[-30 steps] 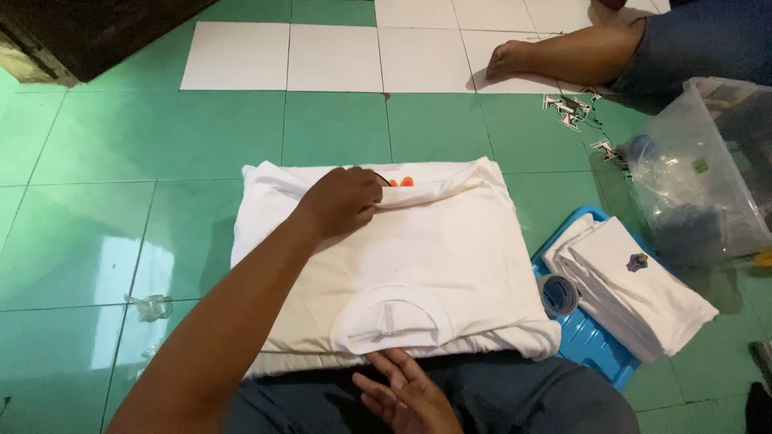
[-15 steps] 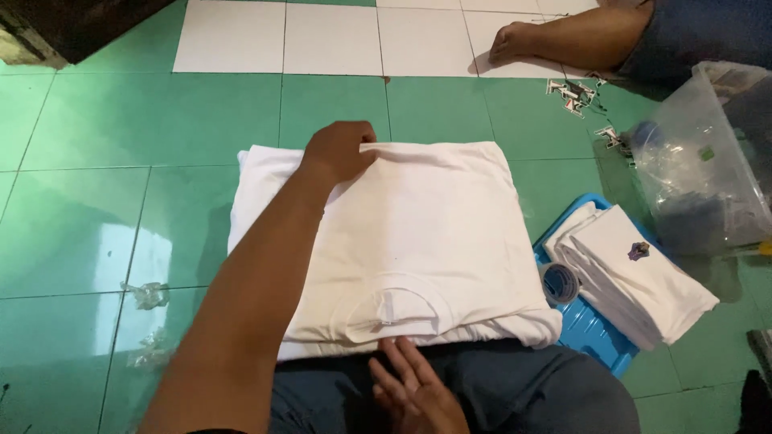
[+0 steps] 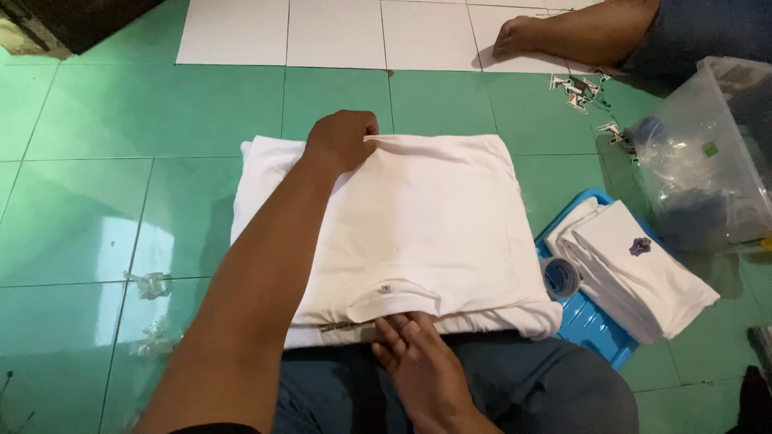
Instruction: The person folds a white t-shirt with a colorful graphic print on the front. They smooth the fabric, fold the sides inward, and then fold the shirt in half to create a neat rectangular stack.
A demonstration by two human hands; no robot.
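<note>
Head view has me looking down at a white shirt point(image 3: 418, 233), folded flat on the green tiled floor point(image 3: 104, 209) just in front of my knees, on top of at least 1 more folded white layer showing at its edges.

My worry is the far edge. My left hand point(image 3: 342, 141) has its grip closed on that top hem, fingers curled under the cloth, and if I lift or drag from 1 corner only, I judge the fold could skew and the layer beneath could shift with it. The near edge is only pinned lightly: my right hand point(image 3: 414, 354) lies with fingers nearly straight, its grip apart, fingertips resting on the collar end and clamping nothing. A pull from the left could slide the collar out from under them.

To my right, the stack of folded shirts point(image 3: 643, 273) sits on a blue tray point(image 3: 591, 325), near the shirt's corner, with a roll of tape point(image 3: 560, 277) between them; a wide sweep might knock either. Another person's foot point(image 3: 531, 36) rests well apart, beyond a clear plastic bag point(image 3: 708, 153).
</note>
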